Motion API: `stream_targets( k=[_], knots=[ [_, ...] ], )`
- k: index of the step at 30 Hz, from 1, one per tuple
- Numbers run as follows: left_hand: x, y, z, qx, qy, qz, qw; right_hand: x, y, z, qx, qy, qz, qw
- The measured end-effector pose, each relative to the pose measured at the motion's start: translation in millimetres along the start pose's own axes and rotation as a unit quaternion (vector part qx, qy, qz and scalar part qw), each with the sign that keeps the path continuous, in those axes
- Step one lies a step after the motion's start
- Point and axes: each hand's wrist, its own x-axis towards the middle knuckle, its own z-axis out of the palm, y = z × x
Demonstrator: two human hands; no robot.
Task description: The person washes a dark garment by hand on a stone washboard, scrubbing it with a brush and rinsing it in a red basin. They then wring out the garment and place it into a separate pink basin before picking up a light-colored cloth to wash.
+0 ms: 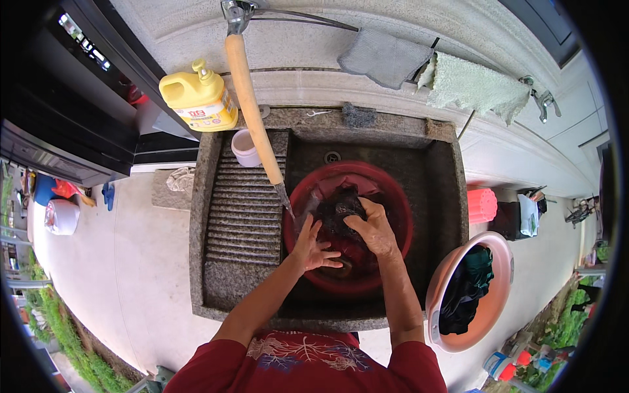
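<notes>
A red basin [381,281] of water stands inside a grey stone sink [432,190]. My right hand [375,229] is closed on a bunched dark wet cloth [347,202] above the water. Over the basin's left side my left hand [316,247] is open with its fingers spread, holding nothing. From the tap [237,14], a tan hose [254,111] hangs down, and water runs from its tip at the basin's left rim. More reddish cloth [357,183] lies in the water. What lies deeper is hard to make out.
Left of the basin is a ribbed stone washboard [242,216] with a pinkish cup [246,148] at its top. A yellow pump jug [198,98] sits on the sink's back left corner. Right of the sink is a pink tub [503,262] holding dark clothes [468,288]. Cloths [478,85] hang behind.
</notes>
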Motion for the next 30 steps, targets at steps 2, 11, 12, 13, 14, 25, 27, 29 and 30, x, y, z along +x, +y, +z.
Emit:
stream_targets(
  k=[2,11,12,13,14,25,27,29,30],
  knots=[
    [14,3,5,-0.061,-0.114,0.016,0.991,-29,-27,22,-0.007,-0.015,-0.091,0.996],
    [-1,-16,-7,-0.074,-0.336,0.088,0.935,-65,38,108,-0.421,0.217,-0.251,0.844],
    [10,-16,-12,-0.067,-0.330,0.124,0.934,-52,42,106,-0.398,0.231,-0.249,0.852],
    [26,-18,-13,-0.052,-0.325,0.169,0.929,-37,49,100,-0.361,0.268,-0.280,0.848],
    [40,-17,-18,-0.038,-0.316,0.219,0.922,-29,46,94,-0.340,0.245,-0.228,0.879],
    [-1,8,9,0.158,0.110,0.281,0.940,-21,125,-68,-0.413,0.367,-0.038,0.832],
    [19,4,-8,0.140,0.102,0.285,0.943,-29,120,-58,-0.459,0.294,0.046,0.837],
    [28,-4,-10,0.112,0.087,0.293,0.945,-36,120,-46,-0.512,0.224,0.054,0.827],
    [22,-6,-1,0.104,0.072,0.288,0.949,-38,123,-41,-0.540,0.194,0.018,0.819]
  ],
)
